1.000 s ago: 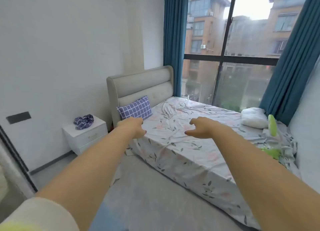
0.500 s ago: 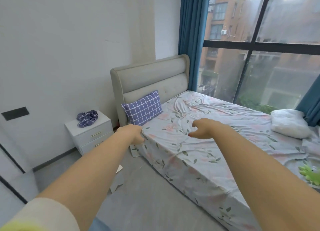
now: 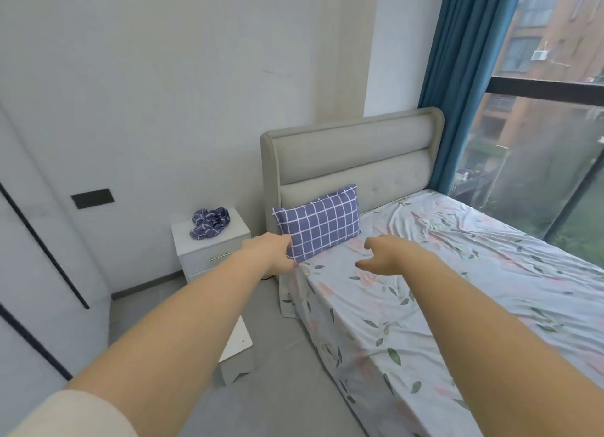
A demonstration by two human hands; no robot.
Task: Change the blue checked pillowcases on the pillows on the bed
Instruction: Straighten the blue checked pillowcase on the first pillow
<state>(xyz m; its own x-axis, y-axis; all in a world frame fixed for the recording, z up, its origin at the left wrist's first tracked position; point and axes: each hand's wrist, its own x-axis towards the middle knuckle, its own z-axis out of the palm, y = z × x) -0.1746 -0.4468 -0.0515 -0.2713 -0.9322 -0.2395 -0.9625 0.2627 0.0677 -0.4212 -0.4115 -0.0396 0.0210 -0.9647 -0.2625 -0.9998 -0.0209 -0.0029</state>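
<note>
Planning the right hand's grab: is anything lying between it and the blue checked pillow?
Nothing visible. Only floral sheet lies between the right hand and the blue checked pillow.

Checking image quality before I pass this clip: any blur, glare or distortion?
Head view: soft, even daylight from the window, no glare; the wide-angle lens stretches the forearms toward the bottom corners; the checked pillow is sharp; the buildings outside look hazy.

Left hand [image 3: 271,256]: fingertips hidden behind lower corner of pillow [image 3: 322,222]; grip not confirmable. Bed [image 3: 457,305] cut off at right and bottom edges. Crumpled cloth [image 3: 209,222] on nightstand [image 3: 238,232]: kind unreadable.
</note>
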